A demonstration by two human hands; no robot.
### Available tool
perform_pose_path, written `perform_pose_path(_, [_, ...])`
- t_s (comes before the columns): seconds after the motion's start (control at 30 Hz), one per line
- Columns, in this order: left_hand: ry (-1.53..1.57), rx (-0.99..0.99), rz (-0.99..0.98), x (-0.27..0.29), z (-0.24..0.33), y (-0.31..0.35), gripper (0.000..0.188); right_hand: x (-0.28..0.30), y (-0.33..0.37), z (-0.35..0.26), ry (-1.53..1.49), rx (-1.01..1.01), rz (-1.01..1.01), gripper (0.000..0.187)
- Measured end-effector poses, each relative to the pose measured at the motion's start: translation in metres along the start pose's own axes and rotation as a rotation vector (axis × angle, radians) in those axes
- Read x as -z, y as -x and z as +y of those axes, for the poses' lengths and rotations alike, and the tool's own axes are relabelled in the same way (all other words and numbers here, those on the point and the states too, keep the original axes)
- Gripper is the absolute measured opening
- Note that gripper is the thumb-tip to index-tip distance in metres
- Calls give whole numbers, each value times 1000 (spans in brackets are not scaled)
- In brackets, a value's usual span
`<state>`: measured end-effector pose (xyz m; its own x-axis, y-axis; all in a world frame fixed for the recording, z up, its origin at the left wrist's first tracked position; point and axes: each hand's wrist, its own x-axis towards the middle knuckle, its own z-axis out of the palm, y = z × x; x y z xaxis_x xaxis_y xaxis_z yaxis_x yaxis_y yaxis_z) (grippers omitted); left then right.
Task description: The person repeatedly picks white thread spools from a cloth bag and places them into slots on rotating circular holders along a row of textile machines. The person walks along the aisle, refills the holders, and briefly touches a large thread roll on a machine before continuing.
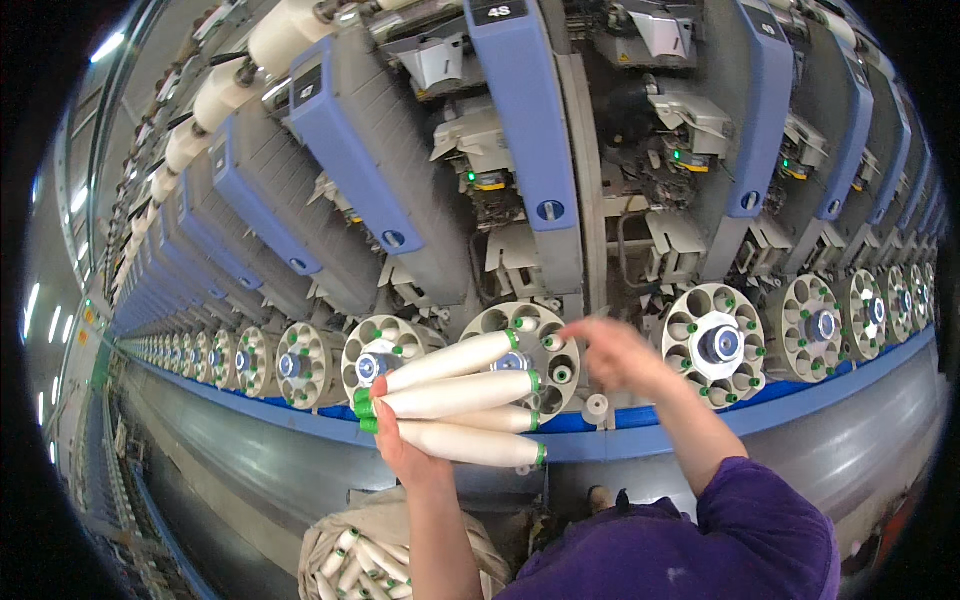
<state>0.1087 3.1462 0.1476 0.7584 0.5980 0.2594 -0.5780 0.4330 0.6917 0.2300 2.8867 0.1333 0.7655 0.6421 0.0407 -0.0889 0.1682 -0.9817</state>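
Note:
My left hand (408, 456) is closed round a fan of several white yarn bobbins (460, 394) with green ends, held level with their tips to the right. Behind them stands a round bobbin magazine (477, 326), partly covered by the bobbins. A small yarn bobbin (552, 342) with a green tip sits in one of its upper right pockets. My right hand (618, 356) is at the magazine's right edge, one finger stretched toward that pocket. Motion smears this hand, so whether it holds anything cannot be seen.
More round magazines (713, 300) line the winding machine on both sides, under blue and grey housings (525, 110). A blue rail (640, 419) runs below them. Beneath my left arm, a cloth sack (318, 540) holds several bobbins. A small white cone (596, 407) stands near the rail.

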Motion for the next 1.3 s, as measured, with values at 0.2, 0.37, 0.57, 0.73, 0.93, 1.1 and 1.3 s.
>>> perform_pose_path(0.2, [-97, -33, 25, 13, -3, -17, 48, -74, -33, 60, 811, 215, 137, 45])
perform_pose_path(0.37, [-69, 67, 67, 51, -2, -25, 49, -72, -37, 99, 991, 432, 39, 33])
perform_pose_path(0.57, [11, 166, 10, 91, 1, -31, 51, 26, -13, 120, 255, -87, 505, 23])
perform_pose_path(0.73, [44, 267, -183, 105, -1, -35, 49, 128, 50, 111, -840, 63, 735, 23])
perform_pose_path(0.93, [16, 353, -248, 95, -26, -37, 49, 44, 20, 93, -704, 335, 786, 29])
perform_pose_path(1.1, [43, 499, -325, 82, -36, -53, 47, -34, 10, 110, 130, -207, 125, 34])
perform_pose_path(1.3, [-336, 465, -640, 73, -36, -78, 35, -26, 39, 124, -334, 66, 395, 26])
